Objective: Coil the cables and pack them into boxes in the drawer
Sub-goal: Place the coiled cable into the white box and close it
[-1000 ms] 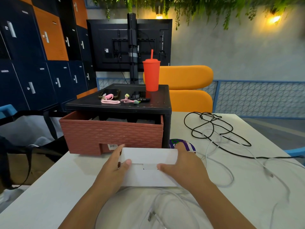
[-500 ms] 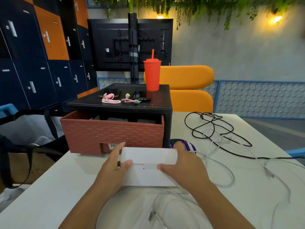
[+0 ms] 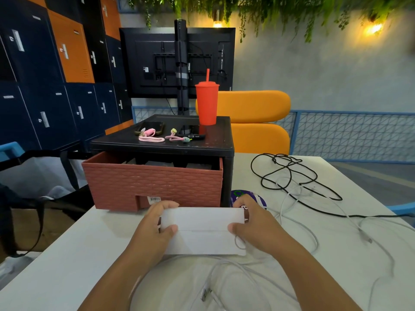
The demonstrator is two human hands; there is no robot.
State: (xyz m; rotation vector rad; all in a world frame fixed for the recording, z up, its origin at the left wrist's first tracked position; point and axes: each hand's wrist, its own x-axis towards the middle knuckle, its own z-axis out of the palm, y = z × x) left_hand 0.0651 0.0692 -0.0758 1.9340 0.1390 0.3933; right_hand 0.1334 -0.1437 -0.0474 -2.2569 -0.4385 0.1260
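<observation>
1. The open drawer (image 3: 152, 182) is terracotta plastic, moulded like brickwork.
2. In front of it lies a flat, rectangular white cardboard box (image 3: 202, 241).
3. The left hand (image 3: 155, 223) and right hand (image 3: 253, 223) grip its ends.
4. Thin white cable (image 3: 205, 292) trails farther from the drawer.
5. The flap's earlier notch no longer shows.

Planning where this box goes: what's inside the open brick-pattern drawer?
Over the front of the drawer, only the tops of dark boxlike shapes show. Its front wall and the black cabinet top hide everything lower and further back.
</observation>
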